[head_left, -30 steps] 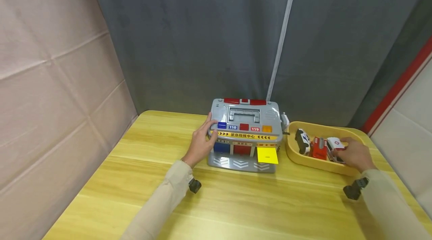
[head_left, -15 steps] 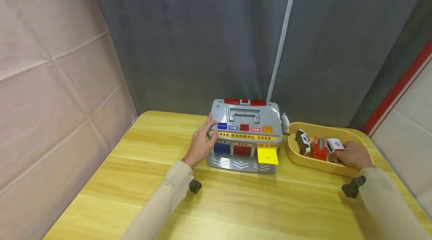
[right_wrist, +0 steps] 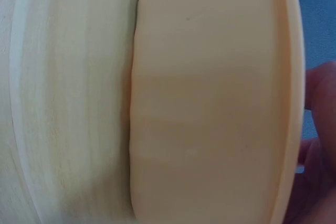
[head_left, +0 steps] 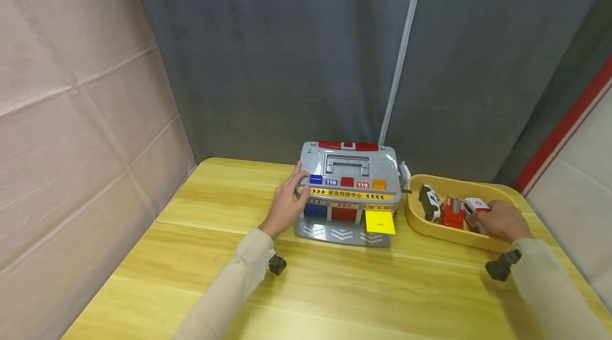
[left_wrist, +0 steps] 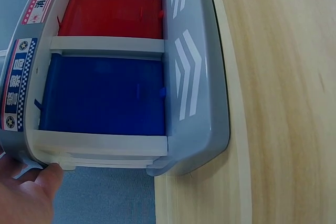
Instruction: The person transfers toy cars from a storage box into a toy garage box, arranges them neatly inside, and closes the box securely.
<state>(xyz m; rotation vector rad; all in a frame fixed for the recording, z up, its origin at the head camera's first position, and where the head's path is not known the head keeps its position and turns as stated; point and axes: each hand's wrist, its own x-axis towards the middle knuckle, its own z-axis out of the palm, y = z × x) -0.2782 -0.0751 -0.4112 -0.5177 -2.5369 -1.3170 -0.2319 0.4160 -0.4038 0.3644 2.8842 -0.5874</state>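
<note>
A: Where is the toy emergency command center [head_left: 348,194]?
B: On the wooden table [head_left: 334,292], with the gray curtain [head_left: 287,64] behind it.

A: And the left hand [head_left: 286,204]?
B: At the command center's left end. Its thumb and bent fingers hold the roof corner from both sides, closed right up against the plastic.

A: What about the right hand [head_left: 504,219]?
B: Out to the right of the command center, dipped into the yellow tray [head_left: 451,235] that sits just beside it. Its fingertips touch the toy ambulance [head_left: 475,204]. I can't tell how far the fingers are spread, or if they have a grip on it; the tray wall fills most of the right wrist view.

A: What else does the tray hold?
B: A toy police car [head_left: 430,203], nearest the command center, then a red toy fire truck [head_left: 454,214]. The ambulance lies farthest from the command center.

A: And the garage doors?
B: On the command center's front, the yellow door [head_left: 380,221] juts outward at the right. The blue door [left_wrist: 102,95] at the left and the red door [left_wrist: 115,15] in the middle cover their bays.
</note>
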